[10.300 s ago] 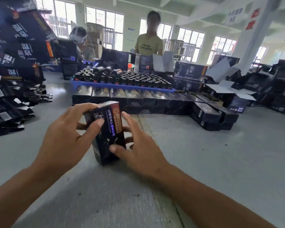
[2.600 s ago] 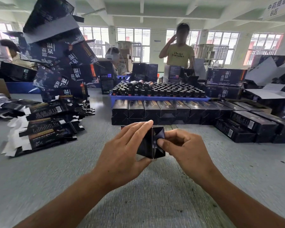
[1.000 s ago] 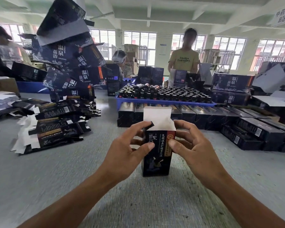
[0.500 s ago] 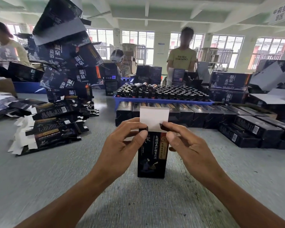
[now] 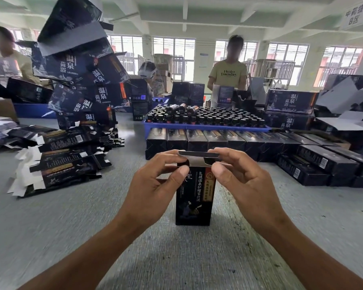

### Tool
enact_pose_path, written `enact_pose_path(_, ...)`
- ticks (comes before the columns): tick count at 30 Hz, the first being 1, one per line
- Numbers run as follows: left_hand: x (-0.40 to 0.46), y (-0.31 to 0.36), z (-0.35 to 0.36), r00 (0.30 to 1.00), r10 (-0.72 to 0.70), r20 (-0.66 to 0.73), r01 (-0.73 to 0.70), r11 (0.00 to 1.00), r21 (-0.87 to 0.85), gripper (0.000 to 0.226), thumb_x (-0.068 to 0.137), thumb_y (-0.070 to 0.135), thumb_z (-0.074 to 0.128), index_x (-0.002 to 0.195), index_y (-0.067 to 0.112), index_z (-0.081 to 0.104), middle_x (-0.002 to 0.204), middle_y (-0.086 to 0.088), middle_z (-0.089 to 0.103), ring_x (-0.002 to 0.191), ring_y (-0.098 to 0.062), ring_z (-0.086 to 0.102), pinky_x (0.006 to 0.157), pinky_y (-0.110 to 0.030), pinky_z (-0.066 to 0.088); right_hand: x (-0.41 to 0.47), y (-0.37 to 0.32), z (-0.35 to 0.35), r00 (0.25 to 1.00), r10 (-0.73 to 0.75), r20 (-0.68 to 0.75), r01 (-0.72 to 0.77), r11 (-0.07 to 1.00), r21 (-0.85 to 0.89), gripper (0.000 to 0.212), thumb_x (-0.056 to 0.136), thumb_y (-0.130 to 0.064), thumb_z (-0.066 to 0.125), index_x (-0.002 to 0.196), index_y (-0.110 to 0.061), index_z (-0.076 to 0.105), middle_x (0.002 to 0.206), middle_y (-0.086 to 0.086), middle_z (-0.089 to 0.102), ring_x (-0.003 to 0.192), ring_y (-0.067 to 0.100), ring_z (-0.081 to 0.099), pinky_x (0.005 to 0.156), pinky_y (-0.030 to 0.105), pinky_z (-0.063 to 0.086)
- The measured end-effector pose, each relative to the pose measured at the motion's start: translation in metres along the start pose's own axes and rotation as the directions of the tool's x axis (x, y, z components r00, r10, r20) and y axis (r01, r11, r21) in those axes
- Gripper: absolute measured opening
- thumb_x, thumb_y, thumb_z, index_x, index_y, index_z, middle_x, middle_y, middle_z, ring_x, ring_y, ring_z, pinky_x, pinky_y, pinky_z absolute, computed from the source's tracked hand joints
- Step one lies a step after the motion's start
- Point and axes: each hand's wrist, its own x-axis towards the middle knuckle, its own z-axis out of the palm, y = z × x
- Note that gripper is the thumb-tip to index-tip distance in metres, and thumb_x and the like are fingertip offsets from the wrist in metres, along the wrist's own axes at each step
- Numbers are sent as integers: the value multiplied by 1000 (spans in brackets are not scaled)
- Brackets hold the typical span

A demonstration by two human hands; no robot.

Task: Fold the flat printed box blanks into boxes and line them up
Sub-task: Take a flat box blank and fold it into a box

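Note:
A small black printed box (image 5: pixel 194 201) stands upright on the grey table (image 5: pixel 71 227) in front of me. Its white top flap (image 5: pixel 199 159) is bent over toward me, nearly level. My left hand (image 5: pixel 153 183) pinches the flap's left end with thumb and fingers. My right hand (image 5: pixel 241 178) pinches its right end the same way. Behind the box runs a row of folded black boxes (image 5: pixel 197 140) lying side by side. A heap of flat printed blanks (image 5: pixel 59 160) lies at the left.
A blue tray of dark bottles (image 5: pixel 205 120) stands behind the row. More folded boxes (image 5: pixel 327 164) lie at the right. Large dark cartons (image 5: pixel 80 76) are piled high at the back left. A person in a yellow shirt (image 5: pixel 228 74) stands across the table.
The white top flap stood upright half a second ago; both hands have now bent it down over the box's open top. The box stays in the same spot.

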Motion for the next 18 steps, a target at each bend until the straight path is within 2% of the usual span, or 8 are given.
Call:
enact_pose_path(3, -1, 0, 0, 1000, -12, 12, 12, 1000, -26, 22, 97, 34, 64, 118, 31, 67, 122, 10, 69, 113, -13, 66, 79, -22, 57, 0, 0, 3, 999, -15, -34, 15, 1000, -1, 30, 86, -34, 66, 115, -27, 71, 110, -14, 75, 107, 4, 69, 83, 11, 53)
enact_pose_path(6, -2, 1, 2, 998, -59, -33, 57, 997, -48, 34, 95, 46, 61, 123, 29, 68, 118, 10, 72, 111, -12, 68, 89, -33, 58, 0, 2, 4, 998, -16, -53, 15, 1000, -14, 25, 89, -27, 68, 114, -25, 72, 112, -16, 74, 107, 4, 69, 85, 14, 53)
enact_pose_path(8, -1, 2, 3, 995, -61, -78, 59, 998, -23, 34, 96, 46, 61, 121, 26, 70, 116, 14, 72, 108, -8, 69, 91, -36, 58, 1, 3, 3, 998, -15, -61, 15, 1000, -12, 23, 91, -19, 68, 112, -24, 72, 112, -16, 74, 107, 4, 69, 86, 16, 54)
enact_pose_path(12, -1, 4, 4, 992, -58, -109, 49, 996, -77, 27, 89, 44, 66, 113, 31, 65, 119, 14, 71, 105, -9, 70, 88, -33, 60, 1, 4, 3, 998, -20, -61, 20, 1000, 8, 21, 92, -13, 67, 110, -22, 73, 113, -15, 74, 107, 6, 70, 87, 18, 55)
enact_pose_path(14, -1, 4, 2, 995, -58, -85, 50, 994, -93, 36, 89, 46, 66, 123, 39, 59, 123, 13, 70, 107, -11, 70, 87, -30, 59, 1, 4, 2, 998, -19, -57, 20, 1000, 18, 20, 93, -11, 65, 109, -22, 73, 113, -14, 74, 107, 5, 69, 88, 18, 55)
enact_pose_path(16, -2, 5, 1, 998, -13, -56, 13, 1000, -11, 39, 93, 45, 61, 131, 43, 57, 127, 14, 66, 111, -10, 67, 86, -28, 58, 0, 5, 2, 998, -27, -55, 27, 1000, -1, 20, 94, -12, 65, 108, -23, 74, 114, -16, 73, 107, 4, 69, 88, 17, 55)
enact_pose_path(18, -3, 4, 2, 998, 39, -52, -36, 998, 54, 30, 96, 38, 58, 125, 42, 65, 125, 16, 66, 113, -11, 66, 86, -26, 58, 0, 6, 2, 997, -47, -54, 44, 997, -67, 18, 95, -15, 64, 107, -26, 74, 116, -20, 72, 109, 2, 67, 86, 15, 54)
